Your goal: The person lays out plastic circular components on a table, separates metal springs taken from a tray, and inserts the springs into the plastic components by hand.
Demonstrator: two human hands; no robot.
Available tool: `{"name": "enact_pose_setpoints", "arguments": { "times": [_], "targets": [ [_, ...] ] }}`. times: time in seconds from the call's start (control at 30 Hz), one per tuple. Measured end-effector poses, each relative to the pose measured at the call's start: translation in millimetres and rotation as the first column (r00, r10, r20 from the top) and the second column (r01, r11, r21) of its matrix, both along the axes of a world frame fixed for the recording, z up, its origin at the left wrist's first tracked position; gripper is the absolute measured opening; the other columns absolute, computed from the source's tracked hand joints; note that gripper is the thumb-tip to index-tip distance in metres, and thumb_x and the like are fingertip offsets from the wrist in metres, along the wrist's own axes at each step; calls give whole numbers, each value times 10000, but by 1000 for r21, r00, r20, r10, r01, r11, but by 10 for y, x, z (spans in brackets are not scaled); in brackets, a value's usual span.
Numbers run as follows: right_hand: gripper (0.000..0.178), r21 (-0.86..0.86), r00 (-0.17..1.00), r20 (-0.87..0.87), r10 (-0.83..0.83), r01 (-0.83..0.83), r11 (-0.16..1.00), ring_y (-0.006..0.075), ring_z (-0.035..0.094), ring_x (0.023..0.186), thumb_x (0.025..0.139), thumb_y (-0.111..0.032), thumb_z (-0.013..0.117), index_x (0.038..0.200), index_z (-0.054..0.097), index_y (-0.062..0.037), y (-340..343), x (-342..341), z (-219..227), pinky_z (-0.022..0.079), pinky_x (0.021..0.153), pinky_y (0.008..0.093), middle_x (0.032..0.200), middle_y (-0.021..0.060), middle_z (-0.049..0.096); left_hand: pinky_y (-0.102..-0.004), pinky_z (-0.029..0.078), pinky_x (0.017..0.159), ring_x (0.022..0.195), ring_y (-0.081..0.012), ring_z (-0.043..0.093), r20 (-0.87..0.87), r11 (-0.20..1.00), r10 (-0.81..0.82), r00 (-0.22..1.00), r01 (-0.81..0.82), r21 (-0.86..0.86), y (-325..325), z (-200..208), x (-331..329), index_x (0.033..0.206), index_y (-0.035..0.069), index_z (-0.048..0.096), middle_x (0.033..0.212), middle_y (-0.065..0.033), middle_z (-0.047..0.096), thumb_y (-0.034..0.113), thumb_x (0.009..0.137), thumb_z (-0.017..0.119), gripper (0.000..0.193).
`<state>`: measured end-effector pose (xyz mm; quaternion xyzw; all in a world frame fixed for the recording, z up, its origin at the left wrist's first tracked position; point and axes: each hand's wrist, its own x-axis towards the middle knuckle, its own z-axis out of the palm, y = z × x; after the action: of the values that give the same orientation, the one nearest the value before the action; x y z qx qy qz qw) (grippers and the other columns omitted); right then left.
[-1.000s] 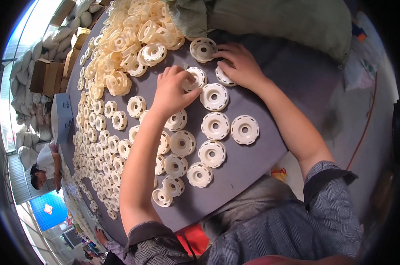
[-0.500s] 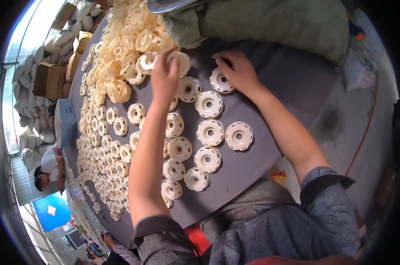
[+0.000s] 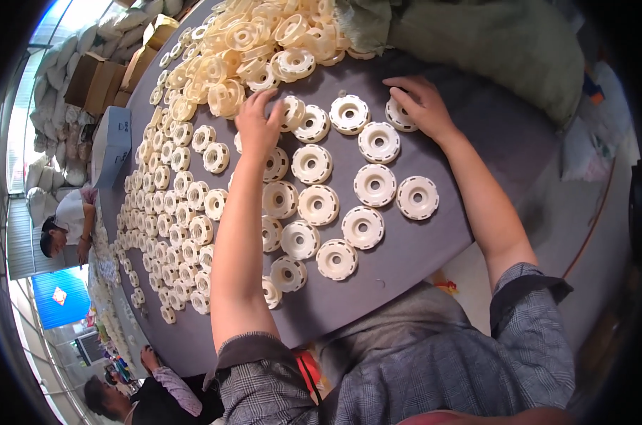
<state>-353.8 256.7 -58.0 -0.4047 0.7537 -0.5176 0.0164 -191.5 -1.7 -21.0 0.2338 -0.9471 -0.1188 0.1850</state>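
Note:
Cream-white plastic discs with a raised centre, a middle hole and a slotted rim lie spread over a dark grey cloth. My left hand (image 3: 258,126) has its fingertips and thumb at the edge of one tilted disc (image 3: 292,114), which leans by a flat-lying disc (image 3: 311,125). Across from it, my right hand (image 3: 428,113) is held with fingers stretched and thumb apart, partly over the outermost disc (image 3: 399,117) at the upper right. Between the hands sit another disc (image 3: 349,103) and several more in loose rows toward me. My left forearm hides some of them.
A heap of yellowish plastic rings (image 3: 243,42) rises at the far side. Many smaller-looking rings (image 3: 165,219) cover the left part. A green cloth sack (image 3: 476,49) lies at the far right. Beyond the table's left edge are a pale box (image 3: 112,145) and another person (image 3: 73,219).
The view has shifted, so the tabletop appears moved. My left hand has brought its disc down beside the other discs. My right hand remains by the upper-right disc.

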Motion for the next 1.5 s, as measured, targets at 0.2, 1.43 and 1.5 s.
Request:
{"name": "enact_pose_setpoints", "arguments": {
  "times": [0.2, 1.43, 1.5],
  "targets": [
    [262, 25, 998, -62, 21, -20, 999, 254, 571, 898, 807, -300, 583, 958, 656, -98, -4, 20, 4, 436, 803, 337, 938, 96, 640, -424, 280, 977, 1118, -286, 463, 36, 938, -188, 982, 169, 302, 84, -48, -46, 1207, 182, 519, 1200, -116, 503, 333, 766, 620, 477],
    [797, -294, 935, 268, -231, 307, 905, 314, 375, 1225, 753, -427, 661, 1302, 330, 47, 131, 859, 778, 314, 995, 396, 1318, 208, 382, -441, 177, 1049, 1289, -353, 220, -476, 930, 351, 806, -243, 274, 1667, -193, 3206, 1300, 6, 345, 1400, -207, 208, 336, 805, 578, 640],
    [882, -281, 793, 552, -257, 468, 838, 258, 500, 1077, 700, -502, 687, 1265, 345, 83, 49, 338, 1242, 471, 772, 347, 1178, 168, 484, -438, 189, 1046, 1282, -342, 233, -509, 913, 395, 765, -263, 313, 1649, -193, 3231, 1276, -3, 374, 1388, -206, 229, 340, 844, 526, 572]
  ]
}}
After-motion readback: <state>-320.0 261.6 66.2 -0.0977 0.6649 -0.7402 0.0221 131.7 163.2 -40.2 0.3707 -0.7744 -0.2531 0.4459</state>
